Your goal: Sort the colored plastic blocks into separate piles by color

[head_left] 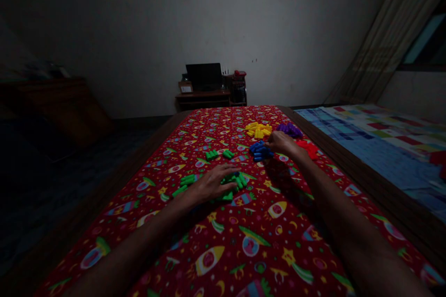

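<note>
My left hand reaches over a loose pile of small green cylinders, its fingers stretched out and spread across them. A small dark blue piece shows by its fingertips. Further green cylinders lie in small groups, such as the green row beyond the hand. My right hand is at the right side of a pile of blue cylinders. Its fingers are curled and pinched together, pointing down at the pile; whatever is between them is hidden.
Past the right hand lie a yellow pile and a purple pile; a red pile is partly behind the wrist. A red patterned cloth covers the table. A bed stands right, a monitor by the far wall.
</note>
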